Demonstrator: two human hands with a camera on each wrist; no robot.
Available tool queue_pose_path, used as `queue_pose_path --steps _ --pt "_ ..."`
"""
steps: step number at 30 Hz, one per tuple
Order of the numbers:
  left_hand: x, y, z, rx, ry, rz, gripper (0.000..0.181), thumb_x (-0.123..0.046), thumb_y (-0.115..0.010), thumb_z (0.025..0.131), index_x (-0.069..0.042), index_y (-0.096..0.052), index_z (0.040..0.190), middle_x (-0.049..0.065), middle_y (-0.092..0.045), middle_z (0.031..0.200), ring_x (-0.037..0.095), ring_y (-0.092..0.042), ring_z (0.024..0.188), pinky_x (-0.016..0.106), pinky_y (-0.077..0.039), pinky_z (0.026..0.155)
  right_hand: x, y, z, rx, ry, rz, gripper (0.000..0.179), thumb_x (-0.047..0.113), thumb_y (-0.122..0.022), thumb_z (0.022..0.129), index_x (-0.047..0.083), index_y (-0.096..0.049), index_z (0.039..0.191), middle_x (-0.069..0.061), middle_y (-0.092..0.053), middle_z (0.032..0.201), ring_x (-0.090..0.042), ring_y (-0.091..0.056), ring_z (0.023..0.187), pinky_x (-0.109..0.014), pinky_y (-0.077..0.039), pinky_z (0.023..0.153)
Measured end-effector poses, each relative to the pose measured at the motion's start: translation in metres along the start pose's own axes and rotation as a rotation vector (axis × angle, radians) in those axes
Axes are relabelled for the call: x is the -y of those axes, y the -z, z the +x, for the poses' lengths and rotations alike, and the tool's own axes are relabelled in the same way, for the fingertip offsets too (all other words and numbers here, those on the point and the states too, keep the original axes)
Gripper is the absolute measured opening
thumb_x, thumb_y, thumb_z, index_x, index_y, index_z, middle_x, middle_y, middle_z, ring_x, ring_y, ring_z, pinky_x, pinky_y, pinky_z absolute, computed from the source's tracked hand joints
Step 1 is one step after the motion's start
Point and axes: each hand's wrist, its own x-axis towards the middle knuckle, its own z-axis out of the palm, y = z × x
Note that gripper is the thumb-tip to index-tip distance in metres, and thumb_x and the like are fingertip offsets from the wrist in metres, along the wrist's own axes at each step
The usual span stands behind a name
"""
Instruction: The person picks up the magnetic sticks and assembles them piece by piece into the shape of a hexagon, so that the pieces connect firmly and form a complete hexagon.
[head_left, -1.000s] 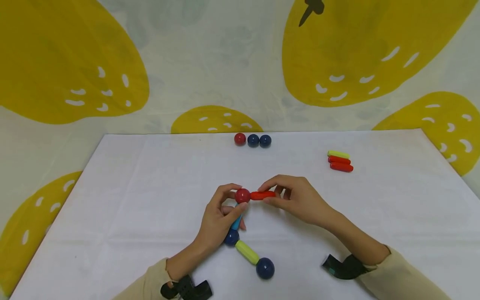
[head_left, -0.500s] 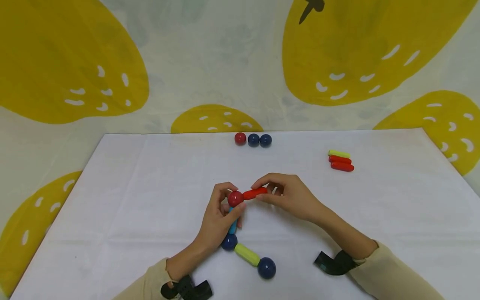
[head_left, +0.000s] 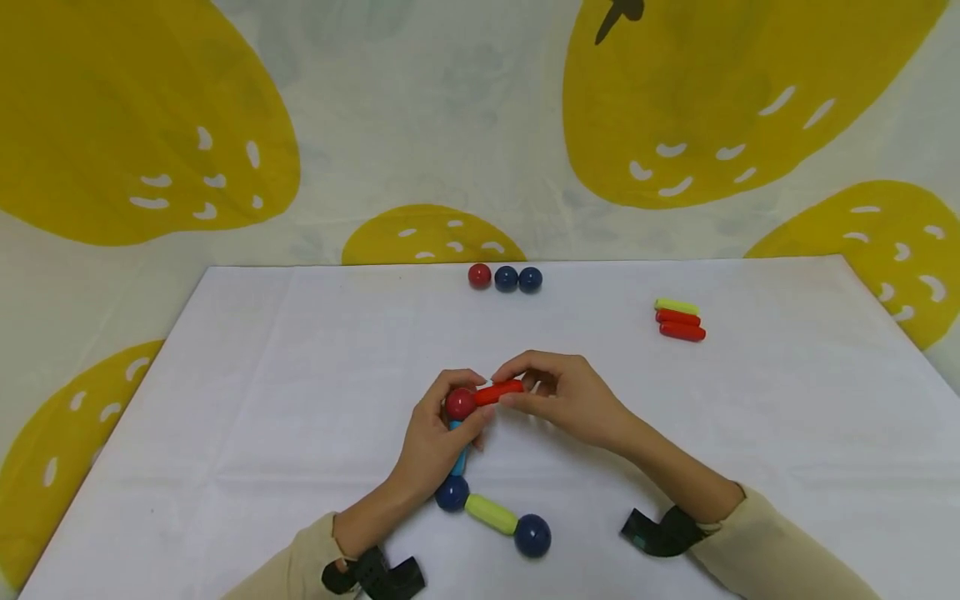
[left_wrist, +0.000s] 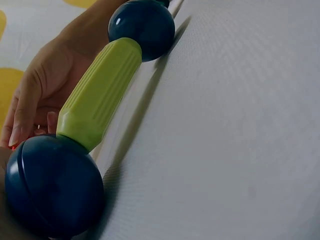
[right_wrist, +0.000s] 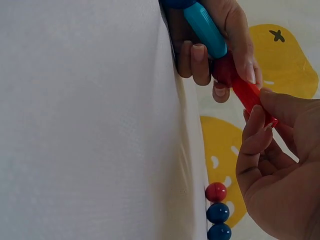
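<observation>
White cloth (head_left: 315, 358) lay under the work, and a pale backdrop (head_left: 427, 125) with yellow shapes (head_left: 735, 92) rose behind it. Near the middle, the left hand (head_left: 432, 433) had its fingers curled round the red ball (head_left: 460, 405), while the right hand (head_left: 577, 400) pinched the red rod (head_left: 498, 392) between thumb and fingers, by its far end from the ball. The rod's other end met the ball; how firmly it sat there could not be told. From the ball, the cyan rod (head_left: 458, 463) ran partly behind the left hand to the near ball (head_left: 452, 493), and the green rod (head_left: 491, 514) led on to the end ball (head_left: 532, 536), which no hand held. That unheld stretch looked like the weak spot: a turn of the left wrist could drag it across the cloth, and the strain might part a joint, most likely at the near ball, where the chain bent. A push off the red rod's line could skid its tip round the smooth curve of the ball, or roll the ball within the left fingers. The left thumb lay close to the meeting point, so a hard shove might nip it. Towards the back edge, a row of balls (head_left: 506, 278) sat loose, and a tug on the cloth could set them rolling; the stack of rods (head_left: 678, 318), well apart, seemed safer.
</observation>
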Motion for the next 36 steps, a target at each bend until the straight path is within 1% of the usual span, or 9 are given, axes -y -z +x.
queue_pose_path --steps 4,8,12,15,19,23,27,31,36 --pt "0.000 0.001 0.000 -0.013 -0.008 0.028 0.027 0.002 -0.064 0.089 0.003 -0.055 0.115 0.013 -0.059 0.084 0.036 -0.055 0.056 0.026 -0.050 0.059 0.000 0.000 -0.003 0.000 -0.004 -0.020 0.034 0.024 -0.074 0.086 0.023 -0.064 0.118 0.007 -0.064 0.100 -0.014 -0.059 0.077 -0.028 -0.050 0.060" --pt "0.000 0.001 0.001 -0.051 0.006 0.067 0.027 0.000 -0.064 0.089 0.002 -0.057 0.115 0.011 -0.060 0.090 0.034 -0.056 0.057 0.027 -0.051 0.060 0.001 0.001 -0.016 -0.003 -0.048 -0.018 0.058 0.026 -0.077 0.082 0.020 -0.051 0.134 0.003 -0.060 0.114 -0.015 -0.060 0.076 -0.028 -0.051 0.061" --pt "0.000 0.001 0.002 -0.107 0.013 0.085 0.027 0.000 -0.065 0.088 0.001 -0.058 0.114 0.009 -0.060 0.090 0.030 -0.057 0.061 0.025 -0.051 0.062 0.003 0.001 -0.033 0.018 -0.081 0.004 0.074 0.029 -0.077 0.081 0.026 -0.036 0.143 -0.001 -0.055 0.125 -0.017 -0.061 0.076 -0.026 -0.051 0.061" --pt "-0.001 0.002 0.002 -0.135 0.006 0.087 0.027 0.002 -0.065 0.088 0.002 -0.059 0.114 0.009 -0.059 0.091 0.024 -0.057 0.068 0.024 -0.050 0.065 0.005 0.001 -0.045 0.061 -0.063 0.014 0.080 0.031 -0.077 0.081 0.029 -0.030 0.145 -0.002 -0.055 0.125 -0.017 -0.061 0.076 -0.026 -0.050 0.062" --pt "-0.001 0.002 0.001 -0.152 0.002 0.087 0.027 0.003 -0.066 0.087 0.002 -0.060 0.113 0.009 -0.059 0.094 0.019 -0.056 0.076 0.023 -0.049 0.067 0.005 0.000 -0.059 0.178 0.014 0.015 0.085 0.034 -0.078 0.079 0.022 -0.028 0.147 0.000 -0.056 0.121 -0.015 -0.060 0.080 -0.026 -0.051 0.068" --pt "0.000 0.003 0.001 -0.163 0.003 0.089 0.026 0.003 -0.066 0.087 0.001 -0.060 0.112 0.010 -0.059 0.098 0.020 -0.055 0.080 0.023 -0.048 0.069 0.003 -0.006 -0.068 0.297 0.108 0.004 0.087 0.034 -0.081 0.076 0.018 -0.031 0.145 0.004 -0.055 0.116 -0.011 -0.057 0.090 -0.025 -0.049 0.074" --pt "0.001 0.004 0.000 -0.168 0.005 0.096 0.027 0.003 -0.065 0.087 0.000 -0.059 0.114 0.010 -0.059 0.102 0.021 -0.056 0.082 0.024 -0.049 0.070 0.000 -0.013 -0.072 0.347 0.131 -0.066 0.076 0.031 -0.081 0.076 0.020 -0.041 0.139 0.011 -0.054 0.107 -0.007 -0.053 0.092 -0.023 -0.048 0.075" --pt "0.001 0.004 0.000 -0.180 0.016 0.085 0.028 0.002 -0.065 0.088 -0.001 -0.059 0.115 0.010 -0.059 0.098 0.020 -0.056 0.074 0.024 -0.049 0.067 -0.002 -0.015 -0.072 0.337 0.115 -0.116 0.063 0.026 -0.081 0.078 0.020 -0.049 0.133 0.015 -0.053 0.101 -0.005 -0.053 0.089 -0.021 -0.048 0.072" --pt "0.001 0.003 0.000 -0.205 0.005 0.090 0.027 0.003 -0.065 0.088 0.000 -0.059 0.114 0.011 -0.059 0.093 0.019 -0.055 0.075 0.024 -0.047 0.066 -0.006 -0.010 -0.070 0.278 0.126 -0.150 0.064 0.021 -0.080 0.079 0.019 -0.049 0.134 0.017 -0.057 0.103 -0.005 -0.053 0.088 -0.022 -0.048 0.070"
